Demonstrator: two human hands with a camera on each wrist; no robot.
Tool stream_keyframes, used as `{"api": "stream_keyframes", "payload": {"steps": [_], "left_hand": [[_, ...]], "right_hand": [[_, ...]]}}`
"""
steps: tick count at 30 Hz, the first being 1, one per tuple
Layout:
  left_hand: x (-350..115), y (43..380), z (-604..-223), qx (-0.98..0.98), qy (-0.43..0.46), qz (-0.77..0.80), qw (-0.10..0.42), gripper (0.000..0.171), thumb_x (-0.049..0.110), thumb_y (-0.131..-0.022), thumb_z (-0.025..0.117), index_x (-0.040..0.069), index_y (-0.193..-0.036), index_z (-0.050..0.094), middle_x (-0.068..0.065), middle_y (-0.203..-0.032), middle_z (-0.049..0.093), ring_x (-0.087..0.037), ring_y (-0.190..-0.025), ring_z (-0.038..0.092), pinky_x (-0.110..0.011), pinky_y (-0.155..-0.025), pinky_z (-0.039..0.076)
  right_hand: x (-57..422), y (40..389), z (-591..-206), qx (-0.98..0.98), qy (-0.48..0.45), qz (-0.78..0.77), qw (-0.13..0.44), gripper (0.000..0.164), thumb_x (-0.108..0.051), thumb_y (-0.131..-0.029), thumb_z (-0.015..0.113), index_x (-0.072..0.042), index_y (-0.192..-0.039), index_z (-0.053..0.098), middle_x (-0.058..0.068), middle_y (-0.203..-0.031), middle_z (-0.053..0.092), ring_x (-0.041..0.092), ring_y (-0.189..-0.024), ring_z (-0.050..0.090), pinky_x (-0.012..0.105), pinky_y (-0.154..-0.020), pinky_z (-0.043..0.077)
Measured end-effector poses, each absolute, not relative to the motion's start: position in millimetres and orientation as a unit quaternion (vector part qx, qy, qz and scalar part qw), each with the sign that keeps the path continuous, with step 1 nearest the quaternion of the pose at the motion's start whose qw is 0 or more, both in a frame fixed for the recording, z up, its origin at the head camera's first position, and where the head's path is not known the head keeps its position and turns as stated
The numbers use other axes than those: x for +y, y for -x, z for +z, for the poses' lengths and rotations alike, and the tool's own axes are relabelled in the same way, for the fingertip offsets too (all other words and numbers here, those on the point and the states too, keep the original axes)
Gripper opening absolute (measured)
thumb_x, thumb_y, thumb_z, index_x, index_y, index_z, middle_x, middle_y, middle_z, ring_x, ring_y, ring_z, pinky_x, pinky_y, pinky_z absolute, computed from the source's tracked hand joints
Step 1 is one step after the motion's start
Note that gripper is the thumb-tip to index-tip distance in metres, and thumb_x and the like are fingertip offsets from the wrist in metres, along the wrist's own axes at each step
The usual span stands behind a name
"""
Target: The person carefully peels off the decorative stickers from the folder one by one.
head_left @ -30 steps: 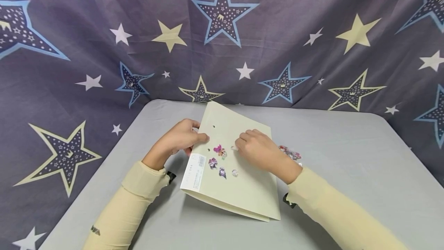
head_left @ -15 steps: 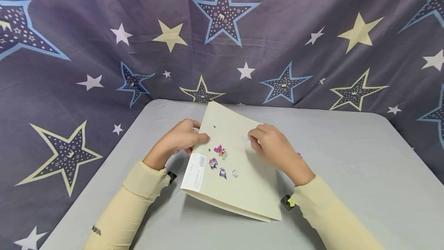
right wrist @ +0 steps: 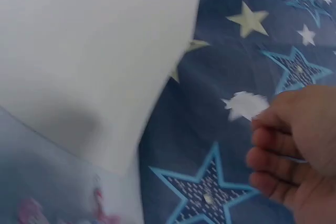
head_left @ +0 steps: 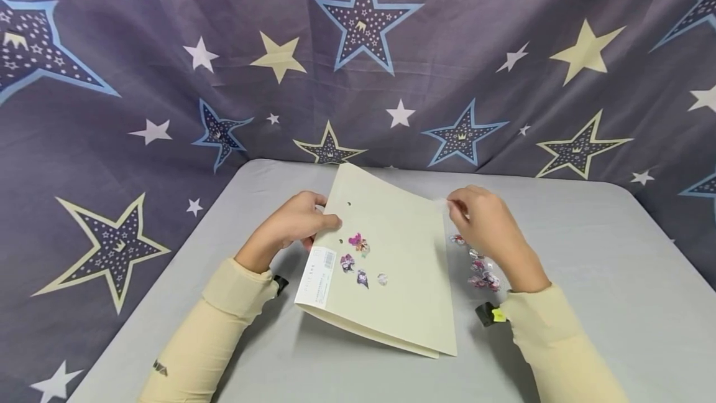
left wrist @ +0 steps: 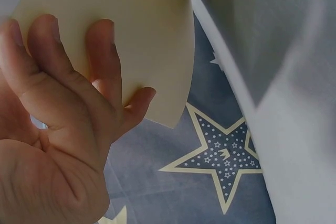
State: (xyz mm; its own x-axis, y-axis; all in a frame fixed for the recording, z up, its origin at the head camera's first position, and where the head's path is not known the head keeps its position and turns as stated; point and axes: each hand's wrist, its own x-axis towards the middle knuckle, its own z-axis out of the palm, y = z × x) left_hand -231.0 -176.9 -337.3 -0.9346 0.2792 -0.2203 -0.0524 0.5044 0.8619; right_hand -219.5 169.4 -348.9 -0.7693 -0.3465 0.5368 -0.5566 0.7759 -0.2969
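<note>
A cream folder stands tilted over the grey table, with a white label along its spine. My left hand grips the spine edge, thumb on the front cover and fingers behind it; the left wrist view shows those fingers against the folder. Several small colourful stickers lie on the cover. Off the folder's upper right corner, my right hand pinches a small pale sticker with a jagged outline between thumb and forefinger, its plain white side showing in the right wrist view.
More loose red and pink stickers lie on the grey table just right of the folder, beneath the right hand. A dark curtain with printed stars hangs behind and beside the table.
My right hand has moved right and slightly up, from the middle of the cover to beyond its right edge, carrying the pale sticker. The left hand keeps its grip on the folder.
</note>
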Motion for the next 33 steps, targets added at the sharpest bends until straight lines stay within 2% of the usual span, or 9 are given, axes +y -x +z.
{"api": "stream_keyframes", "payload": {"steps": [9,13,16,20,26,30,33], "left_hand": [[-175,231,-338,0.854,-0.068,0.488,0.169,0.039,0.012,-0.089,0.067,-0.007,-0.122,0.057,-0.016,-0.077,0.074,-0.024,-0.053,0.069,-0.027,-0.035,0.048],[-176,231,-338,0.855,-0.067,0.486,0.168,0.04,0.013,-0.089,0.067,-0.006,-0.122,0.058,-0.016,-0.078,0.074,-0.024,-0.054,0.069,-0.026,-0.036,0.049],[-176,232,-338,0.855,-0.069,0.485,0.168,0.04,0.013,-0.089,0.067,-0.007,-0.122,0.058,-0.016,-0.078,0.074,-0.024,-0.055,0.069,-0.026,-0.036,0.048],[-175,232,-338,0.857,-0.069,0.482,0.166,0.04,0.013,-0.089,0.067,-0.007,-0.123,0.057,-0.016,-0.077,0.074,-0.024,-0.055,0.07,-0.027,-0.036,0.049],[-174,232,-337,0.858,-0.067,0.483,0.165,0.04,0.013,-0.089,0.067,-0.007,-0.123,0.057,-0.016,-0.077,0.074,-0.024,-0.054,0.07,-0.027,-0.036,0.048],[-174,232,-337,0.858,-0.068,0.481,0.164,0.041,0.013,-0.089,0.067,-0.007,-0.123,0.057,-0.015,-0.077,0.074,-0.024,-0.054,0.07,-0.027,-0.036,0.049],[-174,232,-337,0.859,-0.068,0.48,0.164,0.04,0.013,-0.089,0.067,-0.007,-0.123,0.057,-0.015,-0.077,0.074,-0.024,-0.054,0.069,-0.027,-0.036,0.049]], "right_hand": [[210,219,-335,-0.955,-0.182,0.198,0.129,0.015,-0.004,-0.096,0.059,0.0,-0.094,0.073,0.007,-0.079,0.063,0.022,-0.07,0.053,0.04,-0.065,0.044],[219,220,-336,-0.97,-0.144,0.172,0.096,0.021,-0.002,-0.094,0.054,-0.005,-0.076,0.065,0.004,-0.066,0.053,0.021,-0.063,0.046,0.037,-0.06,0.037],[223,223,-340,-0.978,-0.119,0.154,0.079,0.031,-0.001,-0.092,0.05,-0.011,-0.063,0.049,0.003,-0.059,0.039,0.021,-0.059,0.038,0.035,-0.056,0.032],[223,228,-347,-0.985,-0.087,0.142,0.039,0.03,0.0,-0.09,0.05,-0.011,-0.063,0.047,0.008,-0.066,0.046,0.024,-0.063,0.039,0.038,-0.057,0.034],[217,228,-349,-0.987,-0.077,0.139,-0.009,0.024,0.003,-0.084,0.05,-0.01,-0.065,0.056,0.012,-0.075,0.057,0.027,-0.067,0.047,0.041,-0.059,0.043],[214,228,-350,-0.986,-0.084,0.141,-0.025,0.015,-0.003,-0.088,0.06,-0.007,-0.078,0.07,0.014,-0.087,0.068,0.031,-0.074,0.061,0.05,-0.068,0.054],[212,228,-351,-0.984,-0.09,0.146,-0.042,0.01,-0.008,-0.09,0.068,-0.005,-0.081,0.071,0.013,-0.086,0.069,0.03,-0.074,0.063,0.051,-0.07,0.055]]}}
